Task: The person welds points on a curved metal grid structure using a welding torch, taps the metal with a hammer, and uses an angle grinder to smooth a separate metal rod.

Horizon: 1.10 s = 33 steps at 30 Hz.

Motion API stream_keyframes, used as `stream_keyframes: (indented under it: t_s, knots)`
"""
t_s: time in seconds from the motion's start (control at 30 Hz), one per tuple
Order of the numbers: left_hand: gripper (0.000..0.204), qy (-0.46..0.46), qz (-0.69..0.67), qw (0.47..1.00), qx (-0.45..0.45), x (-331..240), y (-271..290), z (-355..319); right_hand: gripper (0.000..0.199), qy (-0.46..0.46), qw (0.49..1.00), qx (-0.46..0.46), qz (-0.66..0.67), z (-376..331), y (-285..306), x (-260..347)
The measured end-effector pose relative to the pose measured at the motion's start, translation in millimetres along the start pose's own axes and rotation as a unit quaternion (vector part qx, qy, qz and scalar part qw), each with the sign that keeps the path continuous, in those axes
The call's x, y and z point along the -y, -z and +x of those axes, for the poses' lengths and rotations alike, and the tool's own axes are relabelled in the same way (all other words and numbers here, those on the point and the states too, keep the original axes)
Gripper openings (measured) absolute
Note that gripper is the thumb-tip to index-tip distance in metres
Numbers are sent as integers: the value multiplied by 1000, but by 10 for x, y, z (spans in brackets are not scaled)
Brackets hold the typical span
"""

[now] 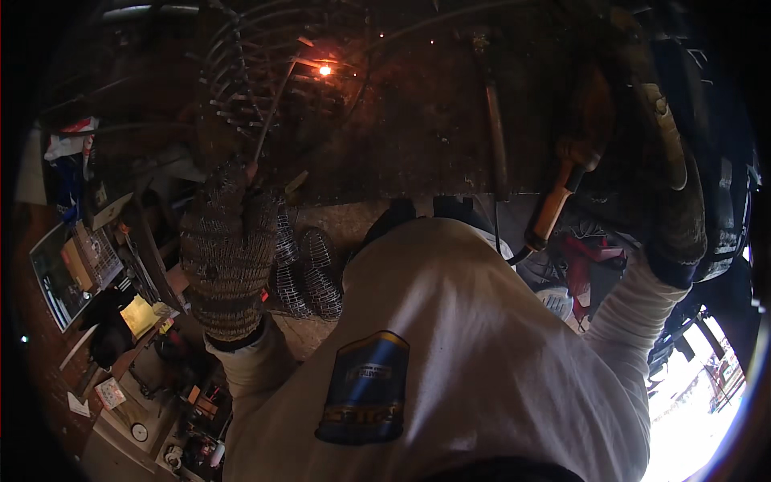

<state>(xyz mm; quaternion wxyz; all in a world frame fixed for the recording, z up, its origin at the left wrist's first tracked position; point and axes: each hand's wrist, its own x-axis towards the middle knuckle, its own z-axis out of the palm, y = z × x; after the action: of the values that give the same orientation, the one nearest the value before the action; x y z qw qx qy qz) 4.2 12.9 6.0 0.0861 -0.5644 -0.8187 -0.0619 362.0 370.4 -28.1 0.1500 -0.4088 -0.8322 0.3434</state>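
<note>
My left hand (229, 249), in a dark knitted glove, is closed around the near end of a thin metal rod (275, 112). The rod slants up and away, its far end beside a bright orange glowing spot (324, 71) on the dark worktable (418, 153). Left of the glow stands a curved, rib-like frame of metal rods (233, 72). On the far right my right hand (681, 217) is in a dark glove, with a tan piece (665, 136) beyond it; deep shadow hides its fingers and whatever they may hold.
An orange-handled power tool (554, 201) lies at the table's near right edge, its cord hanging down. A hammer-like tool (494, 128) lies left of it. Two elongated wire-covered shapes (309, 273) are beside my left glove. Cluttered shelves (144, 402) stand at lower left.
</note>
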Motion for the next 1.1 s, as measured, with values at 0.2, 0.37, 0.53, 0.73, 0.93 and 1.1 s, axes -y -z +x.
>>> stream_keyframes:
  t_s: [0.2,0.37,0.53,0.73,0.93,1.1]
  knots:
    - [35,122,-81,986,73,-30,27,-26,56,-136,963,48,228,19,-19,67]
    - [36,157,-92,979,87,-37,15,-27,57,-122,977,51,170,-17,-50,131]
    - [36,89,-74,993,34,-38,19,-56,61,-124,963,82,223,10,-44,186]
    - [36,103,-73,991,53,-33,7,-47,62,-140,966,76,203,-7,-65,310]
    - [35,130,-102,985,54,-39,-1,-77,62,-135,970,47,198,-51,-62,150]
    - [34,68,-61,996,22,-33,-10,-57,61,-88,985,37,145,-186,96,-170]
